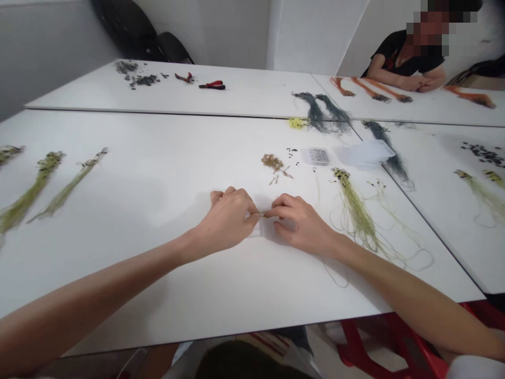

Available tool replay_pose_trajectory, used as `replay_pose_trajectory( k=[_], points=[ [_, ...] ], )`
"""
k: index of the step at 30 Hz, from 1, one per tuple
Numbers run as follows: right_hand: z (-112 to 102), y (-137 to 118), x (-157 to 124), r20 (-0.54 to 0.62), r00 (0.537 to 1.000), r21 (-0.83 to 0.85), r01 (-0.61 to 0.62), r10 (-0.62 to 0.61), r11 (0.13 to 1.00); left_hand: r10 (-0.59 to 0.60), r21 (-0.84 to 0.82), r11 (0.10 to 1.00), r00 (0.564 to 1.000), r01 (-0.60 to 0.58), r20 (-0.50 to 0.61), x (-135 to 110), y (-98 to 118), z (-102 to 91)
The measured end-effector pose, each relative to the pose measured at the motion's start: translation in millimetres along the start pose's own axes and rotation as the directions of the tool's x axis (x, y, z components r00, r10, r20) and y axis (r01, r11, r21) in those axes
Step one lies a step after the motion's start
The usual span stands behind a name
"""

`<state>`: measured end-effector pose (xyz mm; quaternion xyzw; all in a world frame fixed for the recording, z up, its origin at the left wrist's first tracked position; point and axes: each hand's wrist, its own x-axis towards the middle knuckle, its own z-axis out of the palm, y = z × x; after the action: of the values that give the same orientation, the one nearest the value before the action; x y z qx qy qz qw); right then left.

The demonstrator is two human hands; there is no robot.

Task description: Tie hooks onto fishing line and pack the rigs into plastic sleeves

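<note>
My left hand (229, 218) and my right hand (305, 223) meet at the fingertips over the white table. Both pinch a small, thin, greenish-gold piece (261, 213); its exact kind is too small to make out. A pale, clear flat item (256, 229) lies under the fingers, partly hidden. Just beyond them is a pile of small gold-coloured metal clips (272, 161), with a few loose ones closer. Tiny black pieces (292, 152) lie beside it. Right of my right hand spreads a bundle of yellow-green line (357, 210) with dark bits at its top end.
A small clear box (317, 156) and a plastic bag (366, 153) lie beyond my right hand. More green bundles (71, 184) are at left. Red-handled pliers (213, 85) and dark pieces (145, 80) sit on the far table. Another person (410, 63) sits at far right near orange bundles (371, 90).
</note>
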<state>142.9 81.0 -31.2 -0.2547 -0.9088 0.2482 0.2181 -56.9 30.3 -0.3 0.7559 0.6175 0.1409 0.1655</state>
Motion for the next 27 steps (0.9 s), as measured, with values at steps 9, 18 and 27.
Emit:
replay_pose_trajectory(
  k=[9, 18, 27],
  points=[
    [1.8, 1.9, 1.4, 0.009, 0.999, 0.013, -0.041, 0.040, 0.999, -0.007, 0.032, 0.999, 1.000, 0.007, -0.008, 3.3, 3.2, 4.1],
    [4.0, 0.8, 3.6, -0.018, 0.998, 0.043, -0.058, 0.059, 0.997, -0.018, 0.048, 0.999, 1.000, 0.018, -0.014, 2.0, 3.3, 4.8],
    [11.0, -0.4, 10.3, -0.089, 0.989, 0.094, -0.109, 0.118, 0.990, -0.036, 0.082, 0.996, 0.999, 0.037, -0.013, 1.7, 7.3, 4.1]
  ],
)
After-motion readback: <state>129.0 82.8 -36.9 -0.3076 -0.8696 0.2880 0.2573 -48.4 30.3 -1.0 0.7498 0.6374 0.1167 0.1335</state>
